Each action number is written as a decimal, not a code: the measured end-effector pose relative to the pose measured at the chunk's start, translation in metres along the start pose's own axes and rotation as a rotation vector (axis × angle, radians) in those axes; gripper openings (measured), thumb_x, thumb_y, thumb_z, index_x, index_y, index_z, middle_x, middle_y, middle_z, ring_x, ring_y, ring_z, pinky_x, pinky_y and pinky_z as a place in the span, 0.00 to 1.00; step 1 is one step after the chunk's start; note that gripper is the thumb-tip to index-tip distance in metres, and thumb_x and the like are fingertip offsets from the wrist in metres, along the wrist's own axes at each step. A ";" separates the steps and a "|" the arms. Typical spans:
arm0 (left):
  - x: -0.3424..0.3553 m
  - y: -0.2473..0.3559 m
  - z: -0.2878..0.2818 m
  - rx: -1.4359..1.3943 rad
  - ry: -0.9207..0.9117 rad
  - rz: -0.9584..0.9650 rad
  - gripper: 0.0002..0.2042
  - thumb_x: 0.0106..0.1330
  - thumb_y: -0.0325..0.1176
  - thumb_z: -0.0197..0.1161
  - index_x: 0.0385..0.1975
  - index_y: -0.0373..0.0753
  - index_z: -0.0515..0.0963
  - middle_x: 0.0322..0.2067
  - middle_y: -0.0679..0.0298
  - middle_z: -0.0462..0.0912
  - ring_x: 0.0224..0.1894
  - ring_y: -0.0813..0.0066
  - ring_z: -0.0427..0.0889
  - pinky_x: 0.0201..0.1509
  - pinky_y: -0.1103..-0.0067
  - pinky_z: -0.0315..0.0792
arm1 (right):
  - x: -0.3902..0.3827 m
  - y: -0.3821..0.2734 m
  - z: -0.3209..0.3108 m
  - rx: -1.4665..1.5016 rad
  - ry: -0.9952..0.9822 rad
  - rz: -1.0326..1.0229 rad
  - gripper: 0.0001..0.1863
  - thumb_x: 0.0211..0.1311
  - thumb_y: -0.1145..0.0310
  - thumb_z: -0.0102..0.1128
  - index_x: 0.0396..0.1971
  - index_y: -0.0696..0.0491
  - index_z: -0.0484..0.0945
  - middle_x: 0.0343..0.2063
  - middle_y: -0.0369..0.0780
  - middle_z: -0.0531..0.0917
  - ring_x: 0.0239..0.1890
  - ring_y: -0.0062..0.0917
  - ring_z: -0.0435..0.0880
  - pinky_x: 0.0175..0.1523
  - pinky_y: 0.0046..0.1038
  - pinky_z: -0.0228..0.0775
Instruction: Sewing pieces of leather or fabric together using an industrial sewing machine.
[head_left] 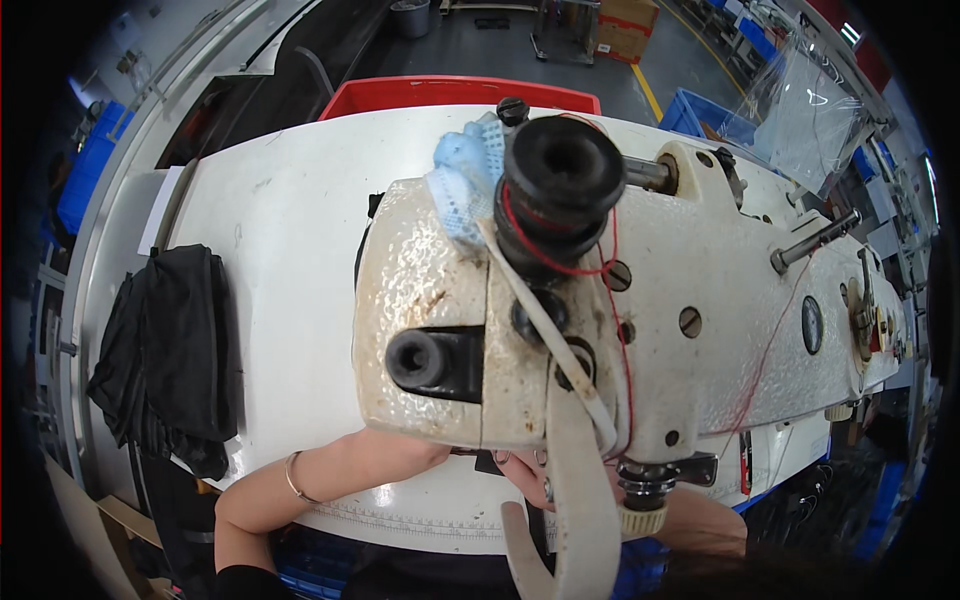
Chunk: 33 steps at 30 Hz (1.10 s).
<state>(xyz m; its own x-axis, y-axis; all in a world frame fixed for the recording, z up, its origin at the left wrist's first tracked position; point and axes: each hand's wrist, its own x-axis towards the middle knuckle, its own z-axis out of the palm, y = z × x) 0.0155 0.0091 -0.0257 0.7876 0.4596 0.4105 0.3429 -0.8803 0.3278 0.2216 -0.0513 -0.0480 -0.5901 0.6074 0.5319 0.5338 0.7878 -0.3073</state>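
Note:
A cream sewing machine head (415, 260), worn and spotted, fills the middle of the head view, with red thread over its black knobs and a blue cloth (460, 175) tucked beside them. My left hand (410, 450) reaches under the machine from the lower left, a bracelet on its wrist, its fingers hidden. My right hand (525, 470) is partly visible under the machine, behind a pale lever, its fingers curled beside a small dark piece (485, 462) that is mostly hidden; what they hold I cannot make out.
Folded black fabric (165, 350) lies on the left of the white table (280, 250). A red bin (440, 90) stands beyond the table's far edge, blue crates (700, 115) at right and left (85, 165), cardboard boxes (625, 25) on the floor behind.

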 end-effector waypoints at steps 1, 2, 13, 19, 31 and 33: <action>-0.002 -0.001 0.001 0.008 0.003 -0.003 0.17 0.45 0.25 0.61 0.39 0.34 0.79 0.41 0.54 0.78 0.43 0.58 0.78 0.44 0.67 0.74 | -0.002 0.000 -0.005 0.002 0.002 0.004 0.10 0.41 0.69 0.55 0.24 0.61 0.76 0.29 0.55 0.77 0.41 0.50 0.74 0.38 0.44 0.71; -0.006 -0.002 0.003 0.015 0.008 -0.009 0.17 0.45 0.25 0.61 0.39 0.34 0.80 0.41 0.55 0.78 0.42 0.58 0.78 0.44 0.67 0.74 | 0.006 0.000 -0.021 0.014 -0.019 0.003 0.11 0.42 0.70 0.55 0.26 0.61 0.76 0.30 0.54 0.77 0.41 0.49 0.75 0.39 0.43 0.71; -0.019 -0.003 0.010 0.096 0.072 -0.030 0.15 0.40 0.25 0.60 0.32 0.36 0.80 0.36 0.57 0.79 0.37 0.58 0.78 0.38 0.68 0.72 | -0.005 0.002 0.002 -0.045 0.022 0.048 0.15 0.42 0.69 0.55 0.31 0.62 0.77 0.33 0.54 0.79 0.40 0.45 0.76 0.41 0.42 0.71; 0.000 0.000 -0.015 0.137 -0.031 0.021 0.12 0.39 0.24 0.59 0.27 0.34 0.79 0.31 0.56 0.79 0.32 0.59 0.80 0.33 0.69 0.75 | -0.005 0.008 -0.003 -0.006 -0.039 -0.100 0.14 0.44 0.71 0.55 0.32 0.62 0.76 0.36 0.55 0.78 0.40 0.47 0.76 0.42 0.43 0.71; 0.018 0.013 -0.046 0.082 -0.077 -0.022 0.18 0.43 0.25 0.62 0.38 0.33 0.80 0.41 0.58 0.78 0.45 0.62 0.78 0.45 0.68 0.74 | 0.007 -0.002 -0.015 0.014 -0.086 0.246 0.11 0.56 0.71 0.56 0.39 0.58 0.76 0.44 0.47 0.76 0.48 0.36 0.73 0.51 0.35 0.65; 0.021 0.015 -0.047 0.106 -0.053 -0.001 0.18 0.43 0.25 0.62 0.38 0.33 0.80 0.40 0.59 0.78 0.44 0.63 0.78 0.45 0.69 0.74 | 0.010 -0.004 -0.041 0.024 -0.141 0.290 0.14 0.57 0.70 0.58 0.43 0.57 0.77 0.48 0.45 0.76 0.53 0.32 0.72 0.56 0.35 0.64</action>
<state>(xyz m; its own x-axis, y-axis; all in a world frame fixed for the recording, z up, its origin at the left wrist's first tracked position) 0.0128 0.0113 0.0282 0.8125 0.4558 0.3635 0.3936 -0.8888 0.2347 0.2382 -0.0526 -0.0087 -0.4943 0.8138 0.3055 0.6786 0.5809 -0.4495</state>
